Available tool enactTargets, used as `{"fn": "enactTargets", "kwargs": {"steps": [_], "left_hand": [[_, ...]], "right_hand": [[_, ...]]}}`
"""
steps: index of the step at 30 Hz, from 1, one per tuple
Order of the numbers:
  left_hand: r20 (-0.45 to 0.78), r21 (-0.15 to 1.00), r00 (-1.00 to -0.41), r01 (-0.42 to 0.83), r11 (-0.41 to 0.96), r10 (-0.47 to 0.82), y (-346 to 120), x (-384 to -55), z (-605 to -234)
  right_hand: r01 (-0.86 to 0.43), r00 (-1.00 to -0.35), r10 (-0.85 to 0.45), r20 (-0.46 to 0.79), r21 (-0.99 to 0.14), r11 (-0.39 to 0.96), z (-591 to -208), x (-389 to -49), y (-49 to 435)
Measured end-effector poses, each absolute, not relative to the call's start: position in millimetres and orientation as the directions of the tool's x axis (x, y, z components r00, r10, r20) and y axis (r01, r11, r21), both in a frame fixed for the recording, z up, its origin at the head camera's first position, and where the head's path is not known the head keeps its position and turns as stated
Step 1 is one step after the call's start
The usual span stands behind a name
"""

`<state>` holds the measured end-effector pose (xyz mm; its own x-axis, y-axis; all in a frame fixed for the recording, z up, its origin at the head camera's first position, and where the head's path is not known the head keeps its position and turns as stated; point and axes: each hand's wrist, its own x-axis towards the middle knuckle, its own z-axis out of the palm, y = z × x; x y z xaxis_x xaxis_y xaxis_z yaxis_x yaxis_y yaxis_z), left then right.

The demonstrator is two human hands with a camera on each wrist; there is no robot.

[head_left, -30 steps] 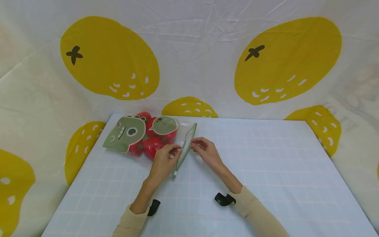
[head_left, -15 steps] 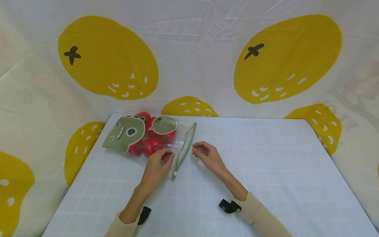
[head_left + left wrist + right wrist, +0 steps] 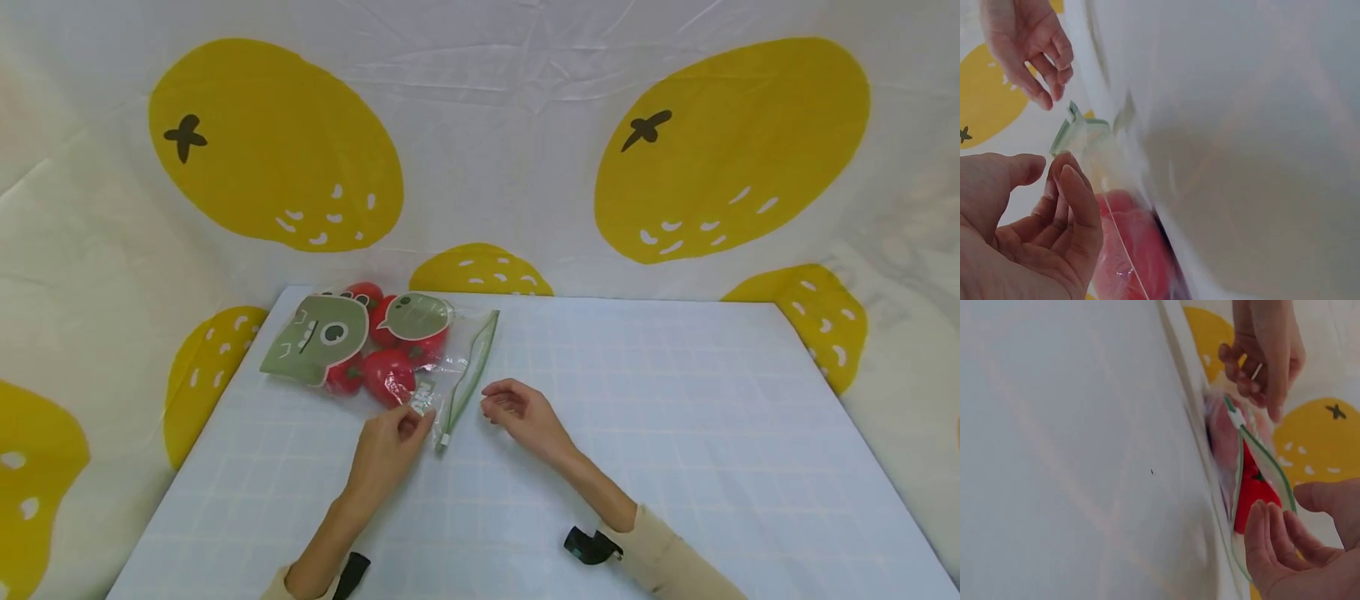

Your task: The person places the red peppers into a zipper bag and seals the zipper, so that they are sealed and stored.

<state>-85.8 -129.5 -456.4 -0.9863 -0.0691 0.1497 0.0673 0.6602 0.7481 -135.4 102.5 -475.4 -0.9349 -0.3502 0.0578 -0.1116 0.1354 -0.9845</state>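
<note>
A clear zip bag point(image 3: 485, 337) with green cartoon faces lies on its side at the table's back left. Red toy-like peppers point(image 3: 388, 375) fill it, some with green stems. Its green-edged mouth points right, and a white slider point(image 3: 444, 440) sits at the near end. In the right wrist view the mouth gapes, with a red pepper point(image 3: 1249, 494) showing inside. My left hand point(image 3: 390, 450) hovers by the bag's near corner, thumb and loosely bent fingers apart. Just right of the mouth is my right hand point(image 3: 528, 417), fingers loosely bent, holding nothing.
A pale, grid-patterned tabletop point(image 3: 675, 417) extends right and toward me. White cloth with yellow fruit prints point(image 3: 735, 158) hangs behind and at both sides. Each wrist carries a black camera mount point(image 3: 591, 546).
Both hands have drawn back toward me from the bag's mouth, the left one also moving left. My left fingers have come off the bag. The bag stays in place.
</note>
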Motion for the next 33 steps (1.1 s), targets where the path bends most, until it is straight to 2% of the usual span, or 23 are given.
{"fn": "enactTargets", "kwargs": {"steps": [7,16,26,33], "left_hand": [[-0.034,0.808,-0.996,-0.073,0.584,-0.078,-130.8,-76.1,-458.6],[-0.225,0.858,-0.973,-0.226,0.461,-0.058,-131.9,-71.1,-467.2],[-0.282,0.940,-0.959,-0.274,0.204,0.011,-130.0,-69.0,-477.9],[-0.321,0.946,-0.947,-0.321,0.034,0.010,-128.4,-68.2,-482.4]], "right_hand": [[-0.075,-0.909,-0.417,0.001,-0.984,0.162,-480.4,-125.4,99.8],[-0.048,-0.888,-0.457,-0.057,-0.976,0.214,-486.5,-120.7,91.1],[0.044,-0.880,-0.460,-0.119,-0.985,0.169,-487.7,-112.5,77.3],[0.021,-0.863,-0.494,-0.102,-0.986,0.166,-486.5,-112.0,70.3]]}}
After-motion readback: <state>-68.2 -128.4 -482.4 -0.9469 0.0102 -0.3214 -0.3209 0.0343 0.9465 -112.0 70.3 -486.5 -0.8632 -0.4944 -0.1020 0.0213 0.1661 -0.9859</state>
